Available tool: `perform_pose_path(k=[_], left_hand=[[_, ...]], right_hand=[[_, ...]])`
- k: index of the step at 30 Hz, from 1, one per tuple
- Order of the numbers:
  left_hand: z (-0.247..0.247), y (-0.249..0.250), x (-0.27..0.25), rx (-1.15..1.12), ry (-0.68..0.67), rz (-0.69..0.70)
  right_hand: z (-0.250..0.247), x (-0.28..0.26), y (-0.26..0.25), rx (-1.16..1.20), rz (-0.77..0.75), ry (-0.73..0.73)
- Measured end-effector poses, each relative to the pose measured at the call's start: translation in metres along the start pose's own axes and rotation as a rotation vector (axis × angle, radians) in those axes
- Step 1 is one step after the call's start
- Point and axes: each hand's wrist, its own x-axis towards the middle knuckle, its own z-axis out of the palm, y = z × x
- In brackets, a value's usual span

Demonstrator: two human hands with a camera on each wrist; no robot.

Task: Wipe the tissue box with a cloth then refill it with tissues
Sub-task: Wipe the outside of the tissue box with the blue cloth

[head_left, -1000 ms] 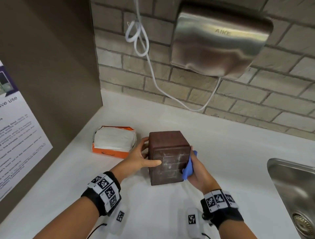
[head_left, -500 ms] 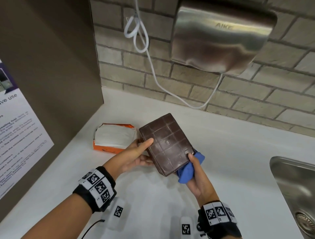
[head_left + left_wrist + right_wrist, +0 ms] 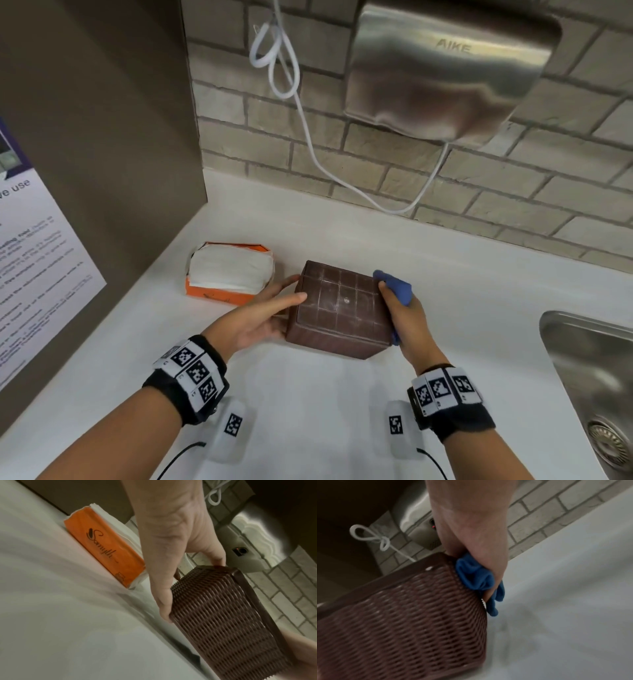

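A brown woven tissue box lies on the white counter with its flat gridded face up. My left hand grips its left side, thumb on the top face and fingers along the wall; the left wrist view shows this hand on the box. My right hand holds a bunched blue cloth against the box's right side, thumb on the top edge. The right wrist view shows the cloth pressed between hand and box. An orange pack of white tissues lies left of the box.
A steel sink is set into the counter at the right. A steel hand dryer and its looped white cable hang on the brick wall behind. A brown side panel with a poster closes off the left.
The box stood on end a second ago, was then tilted up between both hands, and now lies flat with the gridded face up. The cloth moved with it, still on the right side.
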Motion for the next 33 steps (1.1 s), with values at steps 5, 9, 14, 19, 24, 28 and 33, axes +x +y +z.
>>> perform_pose_path(k=[5, 9, 14, 19, 24, 28, 33], left_hand=[[0.006, -0.005, 0.005, -0.023, 0.139, 0.002], [0.014, -0.015, 0.009, -0.018, 0.278, 0.036], [0.017, -0.016, 0.008, 0.050, 0.280, 0.052], [0.015, -0.011, 0.004, 0.122, 0.226, 0.026], [0.020, -0.016, 0.007, 0.034, 0.295, 0.052], [0.020, -0.017, 0.007, 0.041, 0.298, 0.059], [0.019, -0.013, 0.007, 0.022, 0.293, 0.033]], right_hand=[[0.011, -0.004, -0.002, -0.418, -0.272, 0.043], [0.020, -0.017, 0.007, -0.908, -0.462, -0.075], [0.036, -0.061, 0.018, -1.097, -0.740, -0.349], [0.008, -0.016, -0.012, -0.897, -0.339, -0.226], [0.039, -0.034, -0.007, -0.949, -0.400, -0.179], [0.051, -0.072, 0.007, -0.893, -0.573, -0.369], [0.019, -0.009, -0.013, -0.897, -0.313, -0.150]])
